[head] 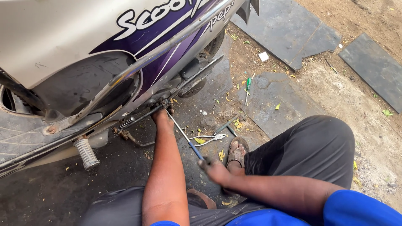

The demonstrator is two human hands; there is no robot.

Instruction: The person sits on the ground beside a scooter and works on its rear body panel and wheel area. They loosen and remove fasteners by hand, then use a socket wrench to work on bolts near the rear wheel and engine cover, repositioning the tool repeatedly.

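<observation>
A grey and purple scooter [83, 50] stands at the left, its underside facing me. My left hand [162, 117] reaches under its lower edge, fingers pressed against a bolt area beside a coiled spring [127, 123]. My right hand [214, 168] is closed on the blue handle of a long screwdriver [184, 136]; its metal shaft runs up-left to the same spot under the scooter, tip next to my left hand. The exact fastener is hidden by my fingers.
Pliers [209, 138] and a dark T-shaped wrench [226, 124] lie on the wet ground near my sandalled foot [237, 151]. A green-handled screwdriver [248, 88] lies farther back. A footrest peg [86, 153] sticks out at the left. Dark rubber mats [289, 29] cover dirt.
</observation>
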